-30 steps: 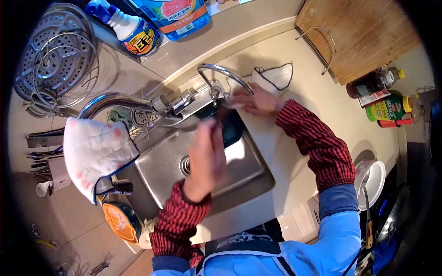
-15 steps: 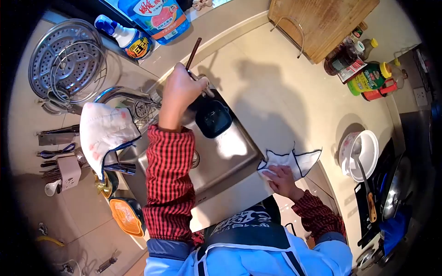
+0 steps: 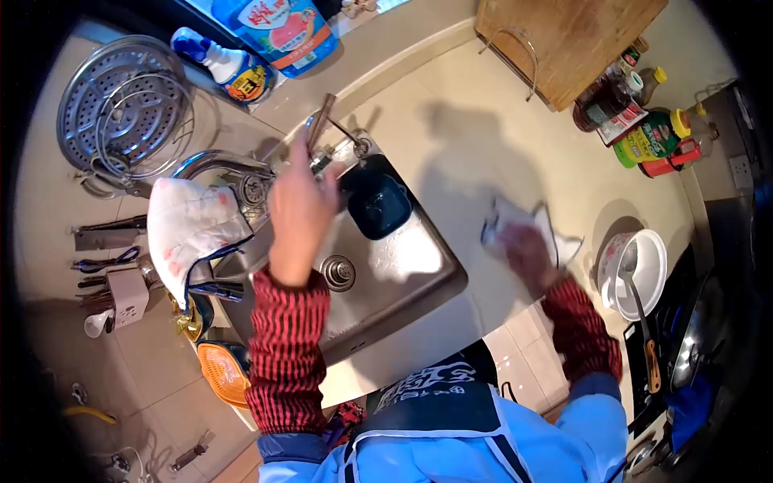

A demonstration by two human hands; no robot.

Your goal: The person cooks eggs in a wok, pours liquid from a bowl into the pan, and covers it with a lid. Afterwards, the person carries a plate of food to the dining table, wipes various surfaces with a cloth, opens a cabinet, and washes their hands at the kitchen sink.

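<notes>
Over the back left of the sink, my left hand (image 3: 302,201) is closed around a slim utensil with a brown handle (image 3: 322,117); its kind is hard to make out. Beside that hand, a dark square bowl (image 3: 380,208) sits in the steel sink (image 3: 390,294), with some liquid in it. My right hand (image 3: 525,251), blurred by motion, presses a white cloth with dark edging (image 3: 555,241) onto the countertop right of the sink. The cloth is bunched under the fingers.
Left of the sink are a faucet (image 3: 221,163), a draped white cloth (image 3: 193,229) and an orange basket (image 3: 224,373). At right stand a white bowl (image 3: 651,274) with a spatula (image 3: 644,338), and bottles (image 3: 654,137). A wooden board (image 3: 564,48) leans at the back.
My left hand has moved left and slightly down with the brown-handled utensil, which is tilted differently. My right hand has slid the cloth right and farther back across the counter.
</notes>
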